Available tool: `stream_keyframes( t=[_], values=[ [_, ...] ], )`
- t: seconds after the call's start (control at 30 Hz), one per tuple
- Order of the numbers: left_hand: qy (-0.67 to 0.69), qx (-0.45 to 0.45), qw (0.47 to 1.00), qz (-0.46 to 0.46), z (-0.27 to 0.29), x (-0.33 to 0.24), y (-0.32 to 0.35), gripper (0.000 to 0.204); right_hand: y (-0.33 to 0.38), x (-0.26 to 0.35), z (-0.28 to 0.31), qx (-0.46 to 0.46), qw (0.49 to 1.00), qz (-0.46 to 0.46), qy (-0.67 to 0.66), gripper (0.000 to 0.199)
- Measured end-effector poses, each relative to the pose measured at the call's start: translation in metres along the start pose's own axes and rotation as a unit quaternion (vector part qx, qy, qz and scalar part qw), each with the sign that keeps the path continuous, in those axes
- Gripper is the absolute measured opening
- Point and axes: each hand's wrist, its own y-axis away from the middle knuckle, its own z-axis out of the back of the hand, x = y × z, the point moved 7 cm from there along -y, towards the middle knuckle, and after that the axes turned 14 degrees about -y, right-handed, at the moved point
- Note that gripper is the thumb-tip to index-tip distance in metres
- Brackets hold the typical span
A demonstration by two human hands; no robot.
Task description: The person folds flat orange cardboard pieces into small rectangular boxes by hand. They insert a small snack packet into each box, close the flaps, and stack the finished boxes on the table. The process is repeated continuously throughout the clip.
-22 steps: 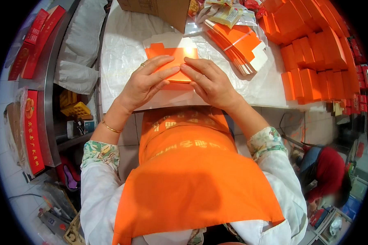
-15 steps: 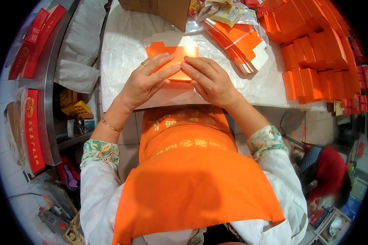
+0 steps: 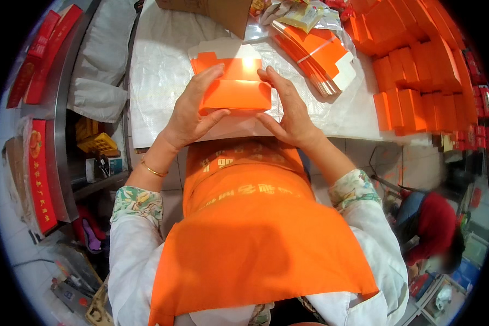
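Head view, upper centre: the left hand, now off the top, cups the left end of the orange box, thumb and fingers apart; the right hand curves likewise round its right end. Unpressed, the box seems to hold its shape.

Looked like a packing workshop, judging by the folded orange carton, the sheet-covered tabletop, the banded bundle of flat cartons, the stacked orange boxes and the orange apron worn there.
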Motion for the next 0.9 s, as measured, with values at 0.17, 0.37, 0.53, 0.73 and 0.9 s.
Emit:
stream_keyframes(
  t=[0.17,0.37,0.53,0.73,0.9],
  values=[
    [0.148,0.004,0.975,0.166,-0.024,0.023,0.022,0.079,0.021,-0.034,-0.018,-0.038,0.986,-0.139,-0.085,0.070],
    [0.052,-0.057,0.985,0.155,-0.052,0.051,0.046,0.074,0.037,-0.083,-0.044,-0.029,0.986,-0.150,-0.065,0.056],
    [0.190,-0.106,0.952,0.215,-0.037,-0.002,-0.001,0.076,0.041,-0.037,-0.022,-0.066,0.956,-0.211,-0.194,0.061],
    [0.214,-0.052,0.964,0.152,-0.061,-0.043,-0.046,0.075,0.080,-0.030,0.023,-0.215,0.811,-0.301,-0.455,0.055],
    [0.293,-0.035,0.946,0.136,-0.069,-0.068,-0.052,0.075,0.129,-0.012,0.152,-0.479,0.768,-0.209,-0.370,0.055]
  ],
)
